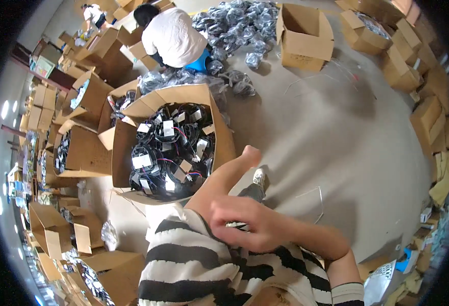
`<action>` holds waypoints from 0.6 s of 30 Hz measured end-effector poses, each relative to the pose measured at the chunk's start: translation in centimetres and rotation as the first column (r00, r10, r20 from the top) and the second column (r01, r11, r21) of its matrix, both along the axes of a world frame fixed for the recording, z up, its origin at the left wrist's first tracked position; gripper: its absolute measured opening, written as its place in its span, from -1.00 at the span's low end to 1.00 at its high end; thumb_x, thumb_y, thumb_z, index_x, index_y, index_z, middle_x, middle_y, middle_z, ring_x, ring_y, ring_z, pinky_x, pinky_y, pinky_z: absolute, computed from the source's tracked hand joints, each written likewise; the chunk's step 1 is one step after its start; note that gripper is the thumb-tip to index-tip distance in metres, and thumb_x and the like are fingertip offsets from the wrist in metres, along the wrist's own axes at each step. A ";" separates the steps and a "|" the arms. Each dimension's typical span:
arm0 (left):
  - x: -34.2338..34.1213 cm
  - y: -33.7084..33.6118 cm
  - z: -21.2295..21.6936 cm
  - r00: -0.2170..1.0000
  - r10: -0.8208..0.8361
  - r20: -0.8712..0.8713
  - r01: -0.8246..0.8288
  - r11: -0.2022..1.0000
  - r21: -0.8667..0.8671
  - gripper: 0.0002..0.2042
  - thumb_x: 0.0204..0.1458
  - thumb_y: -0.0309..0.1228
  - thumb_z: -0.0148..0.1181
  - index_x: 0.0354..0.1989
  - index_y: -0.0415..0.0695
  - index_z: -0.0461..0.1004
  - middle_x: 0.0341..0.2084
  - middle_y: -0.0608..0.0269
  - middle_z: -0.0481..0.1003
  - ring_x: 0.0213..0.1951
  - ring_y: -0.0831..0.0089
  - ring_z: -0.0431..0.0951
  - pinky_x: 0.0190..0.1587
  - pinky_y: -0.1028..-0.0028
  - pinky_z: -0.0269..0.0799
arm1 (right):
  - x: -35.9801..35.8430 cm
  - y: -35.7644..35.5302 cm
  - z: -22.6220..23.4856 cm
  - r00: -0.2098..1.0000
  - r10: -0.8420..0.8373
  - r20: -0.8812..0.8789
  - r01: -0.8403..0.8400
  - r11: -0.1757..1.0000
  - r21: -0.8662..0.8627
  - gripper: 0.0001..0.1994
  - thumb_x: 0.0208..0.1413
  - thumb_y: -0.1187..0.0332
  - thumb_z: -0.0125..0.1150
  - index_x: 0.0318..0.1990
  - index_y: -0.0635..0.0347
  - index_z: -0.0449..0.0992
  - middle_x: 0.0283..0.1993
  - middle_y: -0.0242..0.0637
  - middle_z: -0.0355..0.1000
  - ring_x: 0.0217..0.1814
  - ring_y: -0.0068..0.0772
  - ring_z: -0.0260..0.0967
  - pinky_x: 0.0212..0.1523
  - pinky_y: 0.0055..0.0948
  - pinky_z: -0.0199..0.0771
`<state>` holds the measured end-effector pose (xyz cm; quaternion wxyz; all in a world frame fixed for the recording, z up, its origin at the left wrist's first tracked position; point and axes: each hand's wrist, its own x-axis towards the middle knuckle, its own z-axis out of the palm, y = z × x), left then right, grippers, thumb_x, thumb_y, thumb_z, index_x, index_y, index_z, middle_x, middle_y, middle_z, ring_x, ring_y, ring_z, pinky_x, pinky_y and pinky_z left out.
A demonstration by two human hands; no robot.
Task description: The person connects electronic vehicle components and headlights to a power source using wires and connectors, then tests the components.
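Note:
My left hand [252, 156] is stretched out past the right edge of a large open cardboard box [225, 132]. It looks small and bunched, and its fingers are hidden. Across my body, my right hand [245, 224] is loosely curled beside my left forearm [219, 179], slightly smeared by motion. Only striped shirt shows through the gap between its thumb and fingers. Whether it touches the forearm, I cannot tell. Inside the box lie several round black parts [168, 131] with white labels and coloured wires.
Ahead, a person in a white top [176, 38] sits on a blue stool [198, 62] by a heap of plastic-wrapped dark parts [234, 23]. Another open box [306, 46] stands right of the heap. More cartons [84, 148] crowd the left; others [400, 66] line the right.

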<state>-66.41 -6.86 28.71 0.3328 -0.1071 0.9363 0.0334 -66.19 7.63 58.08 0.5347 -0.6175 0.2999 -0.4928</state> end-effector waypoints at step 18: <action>3.5 -4.2 1.5 0.589 0.776 -0.224 -0.547 0.588 0.596 -0.76 -0.16 -0.25 -0.11 -0.51 -0.11 0.43 -0.51 0.07 0.44 -0.38 0.12 0.43 -0.35 0.22 0.34 | -7.5 -12.1 6.3 0.618 0.293 0.730 -0.397 0.917 -0.033 -0.84 -0.15 0.48 0.12 -0.52 0.42 0.32 -0.43 -0.08 0.22 -0.44 -0.31 0.20 -0.42 -0.43 0.31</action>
